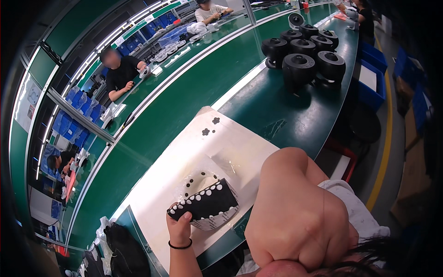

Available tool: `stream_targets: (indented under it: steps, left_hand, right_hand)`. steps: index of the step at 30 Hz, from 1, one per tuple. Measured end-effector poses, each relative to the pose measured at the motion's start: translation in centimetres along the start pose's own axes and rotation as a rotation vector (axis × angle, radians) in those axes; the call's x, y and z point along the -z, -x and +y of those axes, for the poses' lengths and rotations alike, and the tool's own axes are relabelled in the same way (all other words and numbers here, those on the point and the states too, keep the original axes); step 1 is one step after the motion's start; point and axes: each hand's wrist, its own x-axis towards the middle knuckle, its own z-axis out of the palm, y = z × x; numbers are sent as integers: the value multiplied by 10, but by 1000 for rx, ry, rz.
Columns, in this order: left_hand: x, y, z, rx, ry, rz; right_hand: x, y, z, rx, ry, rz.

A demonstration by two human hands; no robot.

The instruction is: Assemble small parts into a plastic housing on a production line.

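Note:
My left hand (180,227), with a black band on its wrist, pinches the left end of a black strip sheet (213,203) between thumb and fingers. White round dots line the sheet's long edges, and a printed paper (217,222) shows under it. Just beyond lies a piece of clear film (191,177) with several small black round pads. All of this is over a large white board (170,159). Close to the camera at the lower right, my right hand (300,226) is curled into a fist; whatever its fingers may hold is hidden.
Black flower-shaped pieces (206,132) lie on the board's far part. Several black round housings (299,69) stand on the green table (258,115) at the far right. A conveyor (184,97) runs along the left; people work beyond it. Blue bins (371,69) are at the right.

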Motion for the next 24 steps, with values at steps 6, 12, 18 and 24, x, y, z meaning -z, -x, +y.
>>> stream_targets:
  steps: [6, 12, 18, 24]
  left_hand:
    - [-3, 0, 2, -11, -6, 3]
    - [0, -1, 1, 2, -3, -1]
    - [-1, -1, 1, -10, -13, -6]
    - [-2, 0, 2, -8, -8, -4]
  right_hand:
    - [0, 4, -2, -34, -9, 0]
    - [0, 5, -3, -47, -31, 6]
    - [-1, 4, -3, -45, -44, 23]
    - [-2, 4, -3, -56, -59, 28]
